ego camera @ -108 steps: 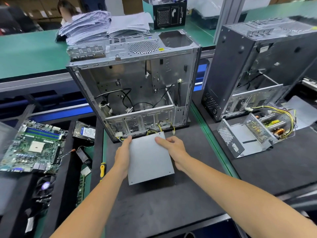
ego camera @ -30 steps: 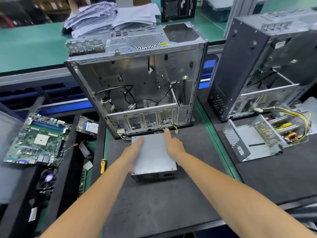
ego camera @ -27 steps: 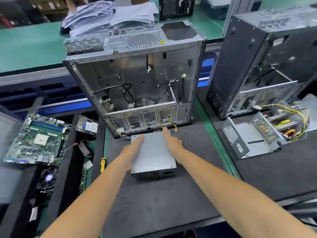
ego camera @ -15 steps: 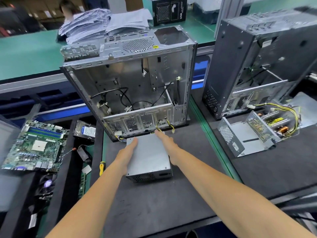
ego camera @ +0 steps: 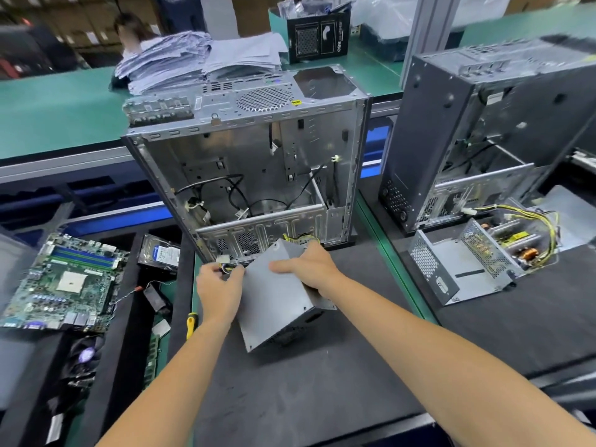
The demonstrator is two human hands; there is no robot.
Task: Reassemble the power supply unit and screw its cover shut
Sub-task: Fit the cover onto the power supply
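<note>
The grey power supply unit point(ego camera: 277, 298), its flat cover on top, is tilted and lifted off the black mat just in front of an open silver computer case point(ego camera: 248, 169). My right hand point(ego camera: 309, 267) grips its far right edge. My left hand point(ego camera: 217, 290) pinches the bundle of yellow and black cables point(ego camera: 225, 265) at its far left corner. More yellow wires point(ego camera: 300, 237) show behind the unit. A yellow-handled screwdriver point(ego camera: 191, 324) lies to the left of my left wrist.
A second open power supply point(ego camera: 477, 259) with yellow wires lies on the right mat before a dark case point(ego camera: 483, 130). At left are a green motherboard point(ego camera: 61, 282) and a hard drive point(ego camera: 161, 254). Paper stacks point(ego camera: 200, 56) and a seated person point(ego camera: 129, 30) are beyond.
The power supply lay flat under both hands; now it is raised and rotated, my right hand gripping its far edge and my left hand moved to the cables.
</note>
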